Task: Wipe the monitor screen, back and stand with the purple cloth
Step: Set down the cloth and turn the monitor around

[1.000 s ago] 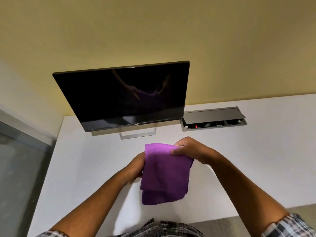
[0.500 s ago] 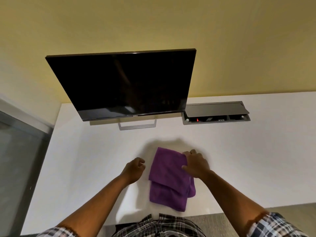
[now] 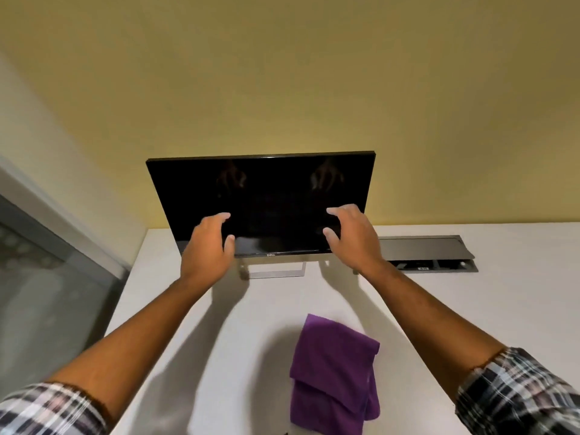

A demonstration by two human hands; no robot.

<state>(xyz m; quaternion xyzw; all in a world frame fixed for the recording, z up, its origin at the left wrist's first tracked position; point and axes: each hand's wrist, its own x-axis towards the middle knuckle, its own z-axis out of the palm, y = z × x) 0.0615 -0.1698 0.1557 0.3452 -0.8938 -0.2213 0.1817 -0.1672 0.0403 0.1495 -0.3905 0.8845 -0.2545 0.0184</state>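
From the head camera, both hands reach toward the flat black monitor with glossy dark screen [image 3: 260,196], which stands on its clear rectangular stand [image 3: 273,271] at the back of the white table [image 3: 470,309]. The left hand [image 3: 207,246] and right hand [image 3: 354,237] hover with spread, loosely bent fingers near the lower screen corners, holding nothing. The folded purple cloth [image 3: 334,372] lies on the table near the front edge, apart from both hands. A grey recessed cable box [image 3: 426,249] sits right of the monitor.

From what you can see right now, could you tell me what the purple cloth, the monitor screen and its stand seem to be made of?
Purple cloth: soft, matte fabric, perhaps microfibre; it lies folded in limp layers on the white desk.
Monitor screen: glossy black glass or plastic; both hands show mirrored in it.
Stand: looks like a thin, pale silvery frame, probably metal or clear plastic; I cannot say which.
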